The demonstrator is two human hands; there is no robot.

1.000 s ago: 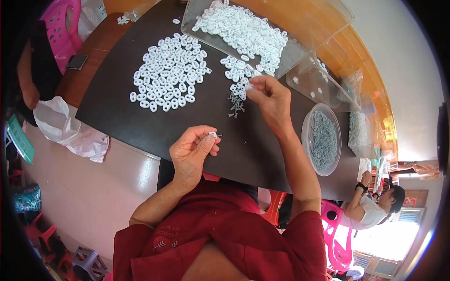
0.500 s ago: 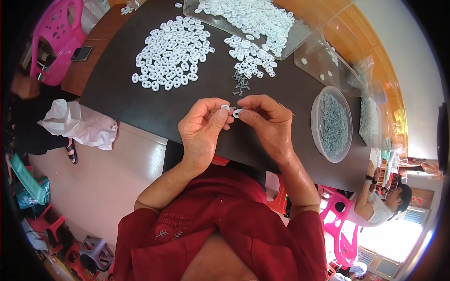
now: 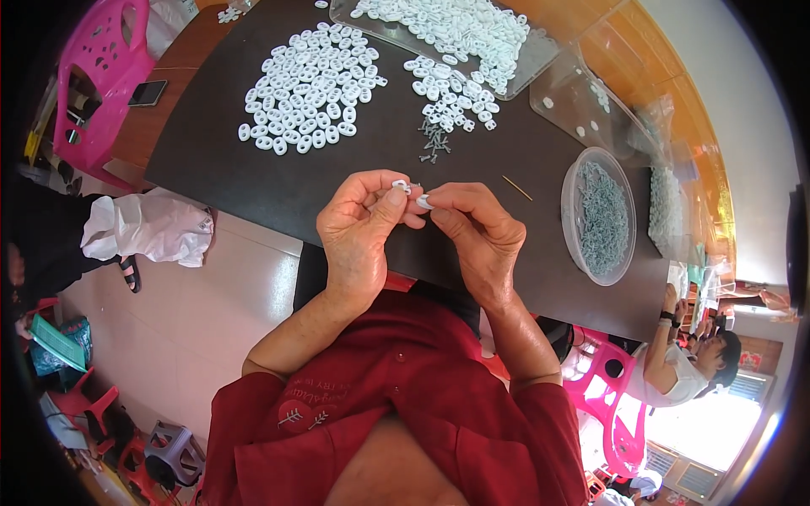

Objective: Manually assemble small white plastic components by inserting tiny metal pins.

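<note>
Between the thumb and fingers of my left hand is a small white plastic piece, with a thin screw showing at its edge. Pinched in my right hand is a white oval plastic piece, now turned nearly edge-on. The two pieces are close together above the table's near side; whether they touch I cannot tell. Beyond my hands lie a small heap of grey screws and a cluster of small white pieces. A wide spread of white two-holed ovals covers the table's far left.
A round clear tub of screws stands at the right, a thin yellowish stick beside it. At the back sits a clear tray heaped with white pieces. A phone lies far left. Another person sits at right.
Both pieces have tilted in my fingers; the right-hand oval has turned from face-on to edge-on. My right hand has shifted slightly left and down, uncovering the thin stick.
</note>
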